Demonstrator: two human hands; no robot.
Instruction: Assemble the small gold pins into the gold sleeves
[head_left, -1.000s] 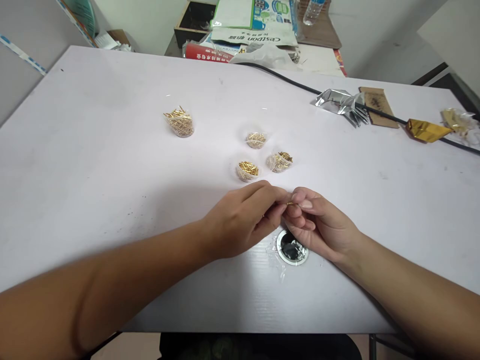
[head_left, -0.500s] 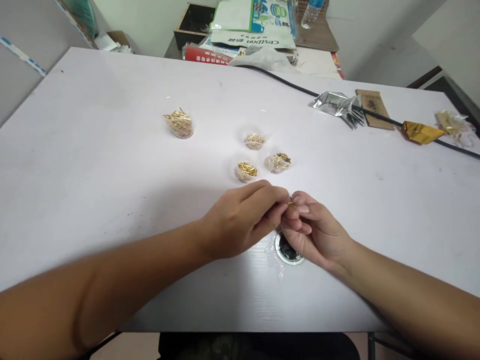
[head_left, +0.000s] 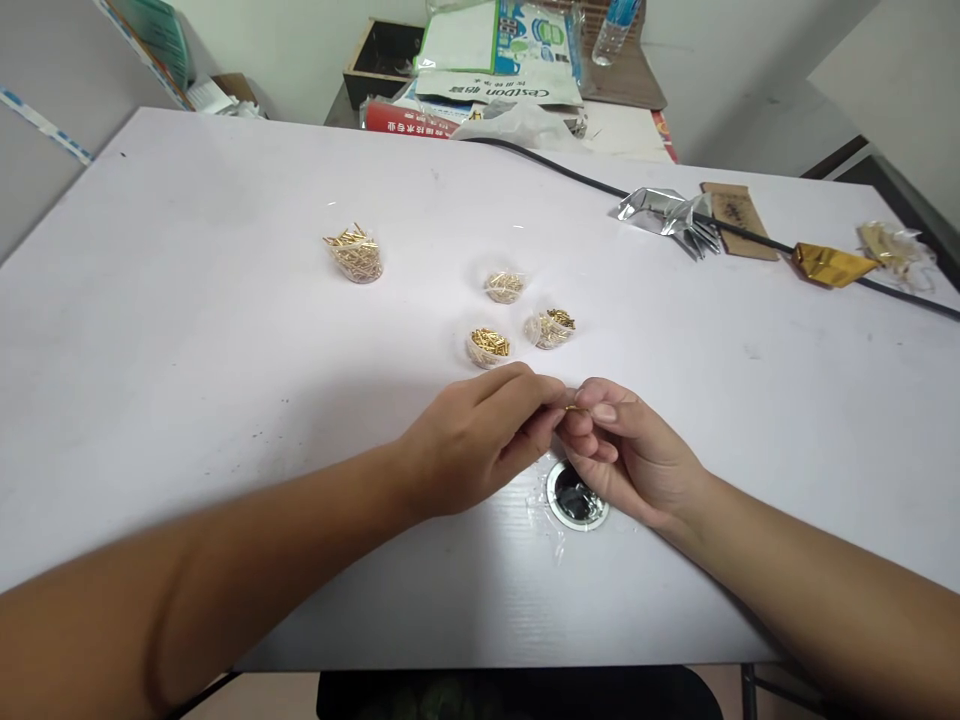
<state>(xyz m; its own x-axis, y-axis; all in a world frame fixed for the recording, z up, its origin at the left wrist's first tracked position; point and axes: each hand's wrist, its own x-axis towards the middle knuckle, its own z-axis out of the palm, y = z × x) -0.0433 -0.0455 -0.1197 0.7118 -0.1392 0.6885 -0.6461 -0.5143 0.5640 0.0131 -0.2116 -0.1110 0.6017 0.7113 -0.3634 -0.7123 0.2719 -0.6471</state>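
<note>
Between my fingertips sits a tiny gold-coloured metal pin (head_left: 573, 408), mostly covered by the fingers. My left hand (head_left: 480, 435) pinches its left end, and my right hand (head_left: 634, 445) pinches it from the right. Both hands meet just above a round cable hole (head_left: 576, 497) with a metallic rim and clear tape around it. Beyond the hands stand small clear cups of gold pins: a near cup (head_left: 489, 346), one to its right (head_left: 551, 328) and one behind (head_left: 505, 287). A fuller clear bag-like container of longer pins (head_left: 354, 254) is farther left.
A black cable (head_left: 555, 172) crosses the back right of the white table (head_left: 187, 300). Silver foil (head_left: 664, 212), a cardboard piece (head_left: 739, 220), gold foil (head_left: 832, 264) and crumpled plastic (head_left: 896, 255) lie along it. Behind are a black box (head_left: 384, 55), packages and a water bottle (head_left: 615, 32).
The view has shifted slightly. My hands stay together, and a little more of the gold pin shows between the fingertips. The cups remain in place.
</note>
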